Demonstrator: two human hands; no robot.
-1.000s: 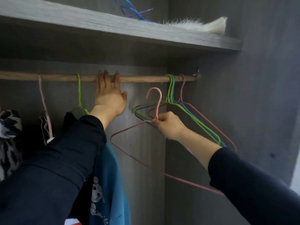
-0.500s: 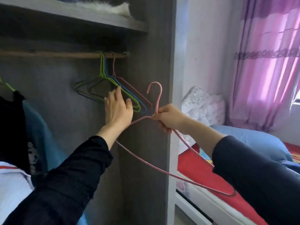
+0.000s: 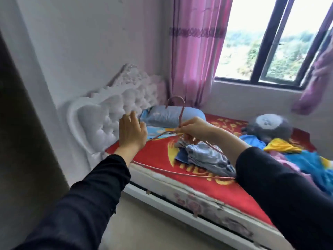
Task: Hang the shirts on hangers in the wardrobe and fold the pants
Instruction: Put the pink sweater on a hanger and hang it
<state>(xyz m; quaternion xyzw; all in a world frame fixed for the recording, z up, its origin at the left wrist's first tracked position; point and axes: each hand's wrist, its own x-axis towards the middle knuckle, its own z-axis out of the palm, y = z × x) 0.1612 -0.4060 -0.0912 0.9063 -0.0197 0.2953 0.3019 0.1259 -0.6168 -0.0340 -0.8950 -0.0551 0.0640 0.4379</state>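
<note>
My right hand (image 3: 193,128) pinches a pink wire hanger (image 3: 181,114) at its neck, hook pointing up, above the bed. My left hand (image 3: 131,131) hovers just left of the hanger with straight fingers and holds nothing. Below the hanger a grey-blue folded garment (image 3: 207,156) lies on the red bedspread (image 3: 158,154). More clothes, blue and yellow (image 3: 295,152), are piled at the bed's right side. The wardrobe's side panel (image 3: 19,141) shows only as a dark edge at the left.
A white tufted headboard (image 3: 108,112) stands against the wall. A blue pillow (image 3: 173,115) and a grey plush toy (image 3: 268,125) lie on the bed. Pink curtains (image 3: 194,51) frame the window (image 3: 273,38). The bed's white side rail (image 3: 180,204) borders the floor (image 3: 144,230).
The view swung right from the wardrobe rail to the bed. My right hand carried the pink hanger out of the wardrobe; my left hand left the rail and moved alongside it.
</note>
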